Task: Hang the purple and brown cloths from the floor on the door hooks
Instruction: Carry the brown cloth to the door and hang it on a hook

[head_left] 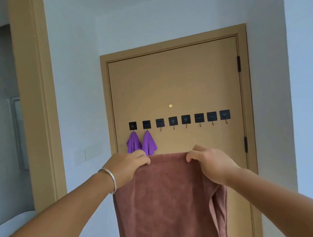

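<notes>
Brown towel (169, 199) hangs lower centre of frame, its top edge pinched by my left hand (126, 166) and right hand (211, 162). Two purple cloths (142, 143) hang on the leftmost door hooks (173, 121), mid-frame.

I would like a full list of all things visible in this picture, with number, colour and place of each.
door: one, tan, closed, centre of the wall
hooks: eight, black square plates, one row across the door
purple cloths: two, purple, hanging on the two leftmost hooks
brown cloth: one, reddish brown, held up in front of the door, below the hooks
peephole: one, brass, above the hooks
hinges: two, black, right door edge
bracelet: one, silver, left wrist
left hand: grips the cloth's top left corner
right hand: grips the top right corner
</notes>
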